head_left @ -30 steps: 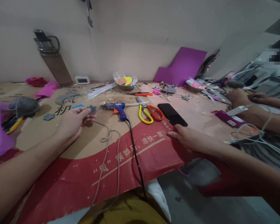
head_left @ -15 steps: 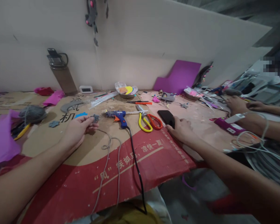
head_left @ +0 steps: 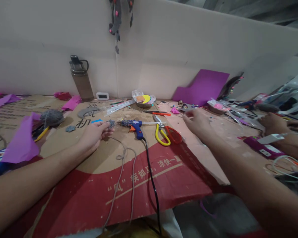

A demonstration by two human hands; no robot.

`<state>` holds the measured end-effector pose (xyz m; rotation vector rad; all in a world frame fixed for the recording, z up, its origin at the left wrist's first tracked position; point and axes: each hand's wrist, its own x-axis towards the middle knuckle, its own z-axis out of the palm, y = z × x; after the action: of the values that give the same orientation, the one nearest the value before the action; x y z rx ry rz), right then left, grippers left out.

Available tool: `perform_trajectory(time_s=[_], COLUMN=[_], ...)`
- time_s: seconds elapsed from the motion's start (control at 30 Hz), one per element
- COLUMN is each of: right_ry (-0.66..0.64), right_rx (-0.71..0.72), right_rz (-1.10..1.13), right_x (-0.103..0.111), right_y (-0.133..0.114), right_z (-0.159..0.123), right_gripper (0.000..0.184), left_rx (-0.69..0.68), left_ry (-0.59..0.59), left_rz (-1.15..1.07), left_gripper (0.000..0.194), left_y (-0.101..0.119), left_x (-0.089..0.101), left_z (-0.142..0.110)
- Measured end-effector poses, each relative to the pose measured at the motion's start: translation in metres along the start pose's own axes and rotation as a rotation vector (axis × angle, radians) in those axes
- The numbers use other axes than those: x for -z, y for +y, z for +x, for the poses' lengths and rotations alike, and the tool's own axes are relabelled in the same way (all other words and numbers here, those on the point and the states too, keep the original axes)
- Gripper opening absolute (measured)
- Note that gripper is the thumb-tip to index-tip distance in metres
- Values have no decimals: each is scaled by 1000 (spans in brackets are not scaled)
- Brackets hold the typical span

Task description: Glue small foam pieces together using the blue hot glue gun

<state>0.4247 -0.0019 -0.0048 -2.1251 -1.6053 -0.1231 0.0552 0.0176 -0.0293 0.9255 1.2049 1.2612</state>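
My left hand pinches a small fuzzy grey piece between thumb and fingertips. A grey cord runs from near this hand down over the front edge of the cardboard. Just right of the piece lies a blue glue gun with a glue stick in its back and its nozzle toward my left hand. Open scissors with a yellow and a red handle lie beyond it. My right hand is past the scissors with its fingers curled downward; whatever they grip, if anything, is hidden.
Cardboard covers the table. At the back stand a bottle, a small white display, a bowl and a purple sheet. Grey yarn lies left. Another person's hand is beside a purple power strip.
My right hand has left the black phone's spot and moved farther back on the table; the phone no longer shows. My left hand keeps the grey piece. The view has turned left.
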Motion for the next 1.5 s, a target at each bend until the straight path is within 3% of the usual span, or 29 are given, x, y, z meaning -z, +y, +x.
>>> perform_trajectory(time_s=[0.07,0.17,0.27,0.37,0.47,0.63,0.7,0.8,0.9,1.0,1.1,1.3,1.5], right_ry=[-123,-355,-302,-280,-305,-494,-524,-418,-300,-328,-423,-541,-420], right_rx=[171,425,476,418,357,22,-46,-19,45,63,77,96,262], right_rz=[173,159,71,65,145,466,642,852,1024,1261,1437,1480,1306], right_x=[-1,-15,-38,-59,-71,-73,-73,-71,-67,-58,-45,-24,-33], right_y=[-55,-122,-154,-156,-146,-137,-136,-136,-137,-142,-148,-153,-148], right_z=[-9,-30,-47,-55,-55,-40,-35,-33,-36,-41,-48,-62,-65], right_gripper=[31,32,31,41,37,31,22,11,21,40,44,42,39], left_rx=[-45,-156,-199,-138,-111,-45,-30,-40,-44,-39,-50,-97,-128], left_ry=[-1,-32,-21,2,19,-26,-27,-16,-8,-5,-31,-34,-16], left_rz=[-48,-108,-116,-98,-110,-107,-95,-85,-100,-125,-120,-118,-150], left_gripper=[13,8,7,9,9,9,10,10,10,9,6,10,11], left_y=[6,12,9,0,-7,-10,-10,-11,-12,-13,-13,-15,-15], left_x=[-4,-10,-10,-7,-5,-3,-3,-3,-4,-4,-3,-1,-3], left_z=[4,8,9,8,7,7,7,9,10,11,11,12,13])
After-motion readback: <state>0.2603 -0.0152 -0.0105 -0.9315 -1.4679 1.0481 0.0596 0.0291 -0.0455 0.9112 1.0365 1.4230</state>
